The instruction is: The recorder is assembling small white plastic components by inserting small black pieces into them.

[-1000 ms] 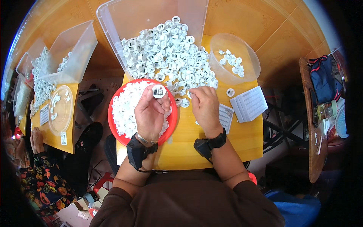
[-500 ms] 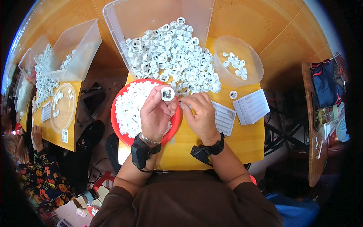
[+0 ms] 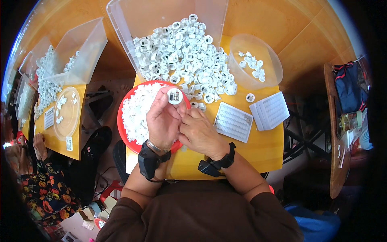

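Between the thumb and fingers of my left hand (image 3: 162, 125) is a round white plastic part (image 3: 175, 96), its face with dark and metal-coloured inserts turned up. My right hand (image 3: 203, 135) presses against the left hand's fingers just below that part. Its fingers are bent together, and whatever they pinch is hidden. Under my left hand stands a red basin (image 3: 123, 129) full of small white plastic pieces (image 3: 139, 113). Beyond both hands, a large heap of similar round white parts (image 3: 185, 52) spills out of a clear plastic bin (image 3: 161, 12). A white dimpled tray (image 3: 234, 122) lies right of my right hand.
Stacked white trays (image 3: 272, 111) and one loose round part (image 3: 250, 98) lie at the table's right. Behind them, a clear round tub (image 3: 277, 74) holds several white parts. At far left, another person's hand (image 3: 39, 147) rests by a second table (image 3: 76, 141) with bins.
My right hand has moved left and slightly down, from beside the basin to touch my left hand. More of the dimpled tray now shows. The round part stays in my left hand.
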Motion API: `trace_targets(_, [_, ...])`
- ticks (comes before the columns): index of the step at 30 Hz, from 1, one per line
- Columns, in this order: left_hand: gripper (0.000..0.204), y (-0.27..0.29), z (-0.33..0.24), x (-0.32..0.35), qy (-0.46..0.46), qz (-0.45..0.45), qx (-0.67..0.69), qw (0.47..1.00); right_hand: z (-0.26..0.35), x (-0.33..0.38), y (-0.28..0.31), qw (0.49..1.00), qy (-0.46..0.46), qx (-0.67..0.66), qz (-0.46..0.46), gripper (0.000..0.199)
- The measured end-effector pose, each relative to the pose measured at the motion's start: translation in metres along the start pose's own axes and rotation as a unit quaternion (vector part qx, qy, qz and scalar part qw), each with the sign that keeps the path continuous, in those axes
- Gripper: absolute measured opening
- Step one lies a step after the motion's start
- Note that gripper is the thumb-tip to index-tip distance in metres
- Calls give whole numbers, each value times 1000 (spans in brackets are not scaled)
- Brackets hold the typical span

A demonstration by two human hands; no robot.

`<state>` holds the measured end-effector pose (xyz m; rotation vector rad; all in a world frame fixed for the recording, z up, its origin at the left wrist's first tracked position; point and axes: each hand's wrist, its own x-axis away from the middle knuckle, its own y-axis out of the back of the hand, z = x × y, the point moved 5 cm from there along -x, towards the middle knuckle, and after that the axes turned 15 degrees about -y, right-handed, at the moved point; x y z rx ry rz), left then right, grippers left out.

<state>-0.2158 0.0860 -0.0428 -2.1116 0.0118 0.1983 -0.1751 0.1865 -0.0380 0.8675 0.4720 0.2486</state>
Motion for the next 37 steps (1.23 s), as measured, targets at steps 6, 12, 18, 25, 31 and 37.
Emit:
trace_targets(6, [25,11,-20,-11,-64,-23,0,998,-7,-3,0,999,-17,-19,-42,10])
trace_targets(12, [24,18,-17,-12,-53,-31,13,998,-13,-7,11,983,-63,-131,-113,9])
trace_targets(18, [24,16,-5,-8,-18,-78,25,997,-29,-3,11,962,-126,-190,-149,10])
trace_targets(25, [25,18,-7,-10,-17,-22,3,1000,-34,-6,23,961,-130,-174,-174,10])
trace_targets(31, [24,15,-10,-8,-19,-78,15,997,-4,-4,8,997,-23,-65,-44,17])
trace_targets(37, [23,27,-14,-12,-43,-57,4,997,-12,-7,3,994,-59,14,-87,33])
